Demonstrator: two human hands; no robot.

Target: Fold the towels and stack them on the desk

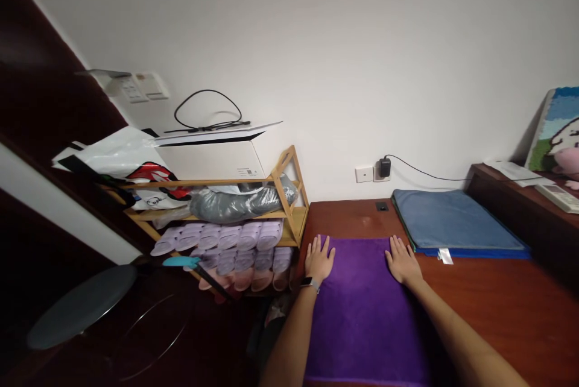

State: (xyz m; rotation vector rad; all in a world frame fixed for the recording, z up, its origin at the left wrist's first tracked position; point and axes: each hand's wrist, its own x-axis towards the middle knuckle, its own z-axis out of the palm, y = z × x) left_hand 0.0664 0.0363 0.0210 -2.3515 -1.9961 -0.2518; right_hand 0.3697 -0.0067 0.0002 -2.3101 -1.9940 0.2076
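A purple cloth (362, 314) lies spread flat on the reddish-brown wooden desk (497, 314). On its far left corner rests my left hand (319, 260), palm down with the fingers apart; a watch (310, 283) is on that wrist. My right hand (402, 259) lies flat over the far right corner, its fingers stretched out toward the wall. Neither hand grips anything. To the right of my right hand sits a flat stack of cloths, a grey-blue cloth (456, 218) on top and a bright blue one (479, 252) beneath, with a white tag (445, 255) sticking out.
Left of the desk stands a wooden shoe rack (296, 236) with several lilac slippers (248, 235) and a white box (212, 158) on top. A round stool (85, 305) is lower left. A black plug adapter (384, 167) trails its cable toward the raised shelf (502, 185) at right.
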